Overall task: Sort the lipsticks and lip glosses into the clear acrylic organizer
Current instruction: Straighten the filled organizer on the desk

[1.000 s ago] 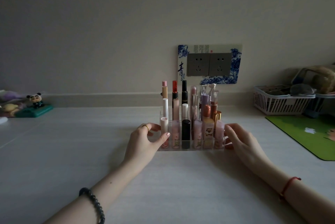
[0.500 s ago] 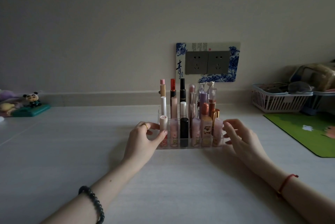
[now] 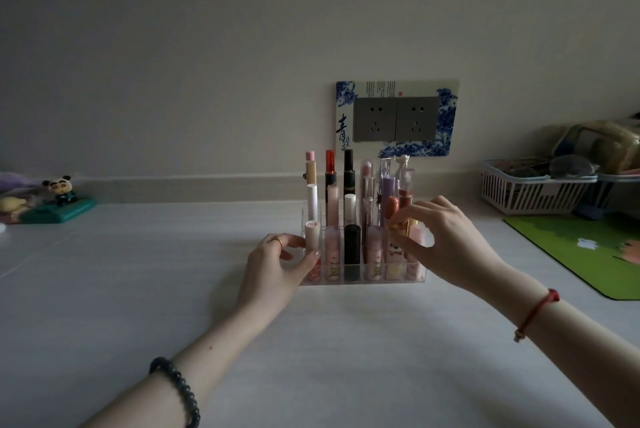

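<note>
The clear acrylic organizer [image 3: 360,278] stands on the pale table in the middle, its slots filled with several upright lipsticks and lip glosses. A black lipstick [image 3: 352,247] stands in the front row. My left hand [image 3: 277,263] grips the organizer's left end, thumb on the front corner, fingers curled round the side. My right hand [image 3: 446,240] is raised over the right end, and its thumb and fingers pinch a gold-capped lipstick [image 3: 401,226] that stands in a right-hand slot. That lipstick's lower part is hidden by the hand and the tubes in front.
A white slotted basket [image 3: 530,192] with odds and ends stands at the back right. A green mat [image 3: 595,247] lies on the right. A panda figure on a teal base [image 3: 62,204] sits far left. A socket plate [image 3: 396,119] is on the wall behind.
My right hand left the organizer's right side, rose and moved left onto the gold-capped lipstick. My left hand stayed on the left end.
</note>
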`<state>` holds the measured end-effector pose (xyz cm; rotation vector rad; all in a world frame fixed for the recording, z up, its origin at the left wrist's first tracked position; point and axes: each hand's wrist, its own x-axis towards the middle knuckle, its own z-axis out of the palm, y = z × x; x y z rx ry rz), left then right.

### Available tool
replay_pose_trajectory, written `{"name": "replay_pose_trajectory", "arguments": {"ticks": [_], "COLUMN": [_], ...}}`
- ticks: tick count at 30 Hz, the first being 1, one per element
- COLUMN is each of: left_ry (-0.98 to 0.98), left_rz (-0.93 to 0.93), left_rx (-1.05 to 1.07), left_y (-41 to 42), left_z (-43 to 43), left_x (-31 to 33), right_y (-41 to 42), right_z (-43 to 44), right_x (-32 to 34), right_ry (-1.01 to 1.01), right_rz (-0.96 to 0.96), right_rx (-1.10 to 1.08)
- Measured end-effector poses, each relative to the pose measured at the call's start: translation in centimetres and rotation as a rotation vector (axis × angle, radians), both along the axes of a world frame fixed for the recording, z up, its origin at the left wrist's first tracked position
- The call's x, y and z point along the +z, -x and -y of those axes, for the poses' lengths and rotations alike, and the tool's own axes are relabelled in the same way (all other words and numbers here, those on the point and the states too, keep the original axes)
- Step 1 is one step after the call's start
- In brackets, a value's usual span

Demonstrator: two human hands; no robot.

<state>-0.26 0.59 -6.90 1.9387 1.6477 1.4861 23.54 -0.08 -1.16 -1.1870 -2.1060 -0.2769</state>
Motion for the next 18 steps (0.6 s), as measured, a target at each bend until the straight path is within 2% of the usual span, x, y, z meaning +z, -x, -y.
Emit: {"name": "replay_pose_trajectory", "arguments": {"ticks": [4,8,13,18], "left_ry": [-0.014,-0.012,0.009,0.12], "left_rz": [-0.003,0.013,0.062,0.056], "left_rx": [-0.008,-0.019,-0.049,-0.07], "left_y": [0.2,0.2,0.2,0.3], "left_z": [0.0,0.1,0.3,0.4], "left_x": [-0.2,-0.3,-0.2,-0.2], "right_y": [0.3,0.4,0.4,0.3], "right_z": [-0.4,-0.3,-0.4,-0.3], "right_x": [0.2,0.5,0.8,1.1], "right_ry": [0.023,0.096,0.141,0.153], "right_rz": [0.024,-0.064,-0.08,-0.049], "right_rx": [-0.018,-0.035,-0.035,-0.03]}}
